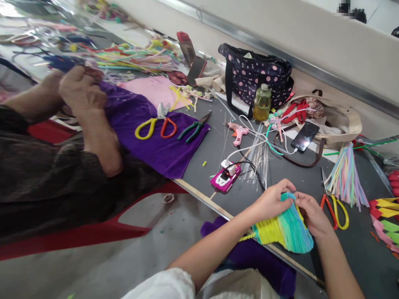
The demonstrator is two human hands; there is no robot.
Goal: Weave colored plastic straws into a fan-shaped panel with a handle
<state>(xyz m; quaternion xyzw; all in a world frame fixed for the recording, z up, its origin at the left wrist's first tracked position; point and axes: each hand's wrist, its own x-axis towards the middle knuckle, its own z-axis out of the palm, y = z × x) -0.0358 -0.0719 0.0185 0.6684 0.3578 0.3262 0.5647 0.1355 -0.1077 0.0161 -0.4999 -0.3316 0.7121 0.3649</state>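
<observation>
Gripping blue-yellow piece w/ L hand + R hand, both pinched shut — could crease if pulled unevenly, or snag on worktop edge.

No readable text, labels, brands, numbers or signs anywhere in the head view.

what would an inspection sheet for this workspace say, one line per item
surface: dark grey table, purple cloth over part
held piece: yellow-and-blue piece, between both hands
clutter: scissors, pliers, glue gun lying out
hands: left hand and right hand both grip the piece
cables: white cable plugged into phone; black cable beside it
surroundings: another person's hands raised at left
</observation>
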